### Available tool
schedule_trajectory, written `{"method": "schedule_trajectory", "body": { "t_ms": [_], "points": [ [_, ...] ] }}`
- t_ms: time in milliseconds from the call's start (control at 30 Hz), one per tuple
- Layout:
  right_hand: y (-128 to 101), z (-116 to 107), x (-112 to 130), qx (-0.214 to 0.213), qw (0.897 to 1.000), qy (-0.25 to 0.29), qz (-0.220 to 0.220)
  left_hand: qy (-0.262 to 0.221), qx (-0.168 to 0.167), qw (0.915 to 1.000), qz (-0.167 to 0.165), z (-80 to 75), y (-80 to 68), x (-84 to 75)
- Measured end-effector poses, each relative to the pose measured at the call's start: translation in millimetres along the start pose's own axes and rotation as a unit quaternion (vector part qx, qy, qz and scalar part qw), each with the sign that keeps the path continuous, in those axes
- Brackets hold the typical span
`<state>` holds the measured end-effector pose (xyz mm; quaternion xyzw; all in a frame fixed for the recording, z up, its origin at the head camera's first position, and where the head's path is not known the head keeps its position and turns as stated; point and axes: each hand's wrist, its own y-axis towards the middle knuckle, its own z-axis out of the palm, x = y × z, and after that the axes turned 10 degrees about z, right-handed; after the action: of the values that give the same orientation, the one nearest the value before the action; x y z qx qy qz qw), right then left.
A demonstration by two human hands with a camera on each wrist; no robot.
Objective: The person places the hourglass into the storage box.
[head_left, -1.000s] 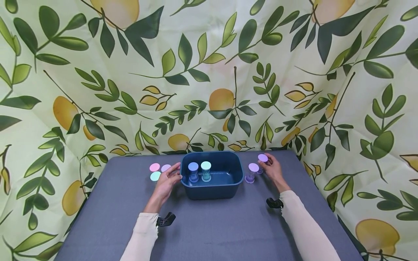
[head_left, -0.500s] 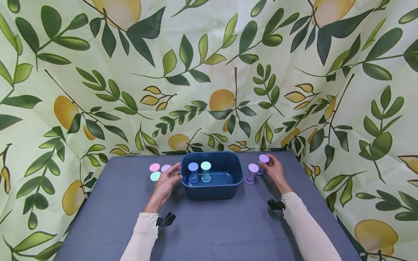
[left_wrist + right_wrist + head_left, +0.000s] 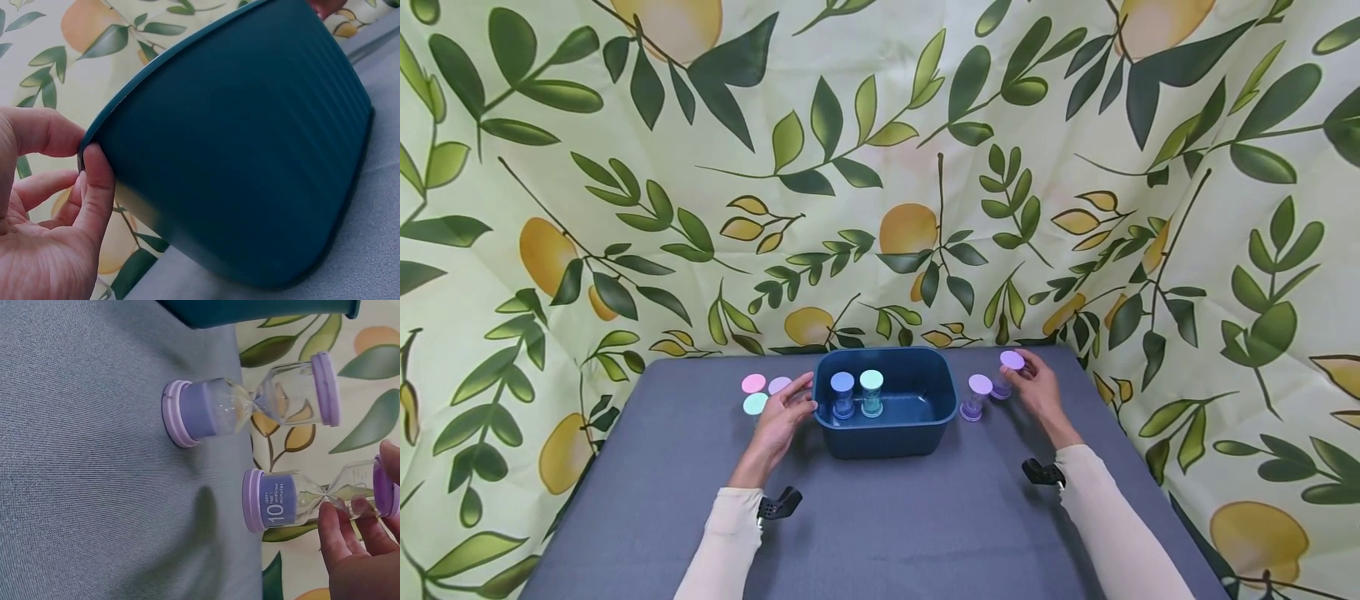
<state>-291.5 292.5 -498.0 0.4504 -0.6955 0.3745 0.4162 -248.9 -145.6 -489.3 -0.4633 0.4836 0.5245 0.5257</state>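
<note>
My left hand (image 3: 782, 421) pinches the left rim of a dark blue plastic bin (image 3: 883, 442); in the left wrist view the thumb and forefinger (image 3: 47, 131) meet at its edge. Inside the bin stand a blue hourglass (image 3: 843, 396) and a mint-green hourglass (image 3: 872, 394). To the right of the bin, my right hand (image 3: 1036, 387) holds a purple hourglass (image 3: 281, 499), marked 10 minutes, near its top cap. Whether its base touches the table I cannot tell. Beside it a second purple hourglass (image 3: 206, 409) stands upright on the table.
Left of the bin, partly behind my left hand, are a pink-topped hourglass (image 3: 753, 383), a lilac-topped one (image 3: 779, 385) and a mint-topped one (image 3: 756, 404). A grey cloth covers the table (image 3: 880, 525). A leaf-patterned curtain (image 3: 865, 208) hangs behind and at the sides.
My right hand has shifted slightly to the right, and the top of the purple hourglass it holds has moved with it. My left hand stays on the bin's rim.
</note>
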Motion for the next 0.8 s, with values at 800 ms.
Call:
{"method": "schedule_trajectory", "body": {
  "t_ms": [800],
  "points": [
    [-20.7, -12.2, 31.2, -0.027, 0.997, 0.008, -0.076, -0.008, 0.006, 0.9999, 0.003, -1.2, 2.0, 1.9]
  ]
}}
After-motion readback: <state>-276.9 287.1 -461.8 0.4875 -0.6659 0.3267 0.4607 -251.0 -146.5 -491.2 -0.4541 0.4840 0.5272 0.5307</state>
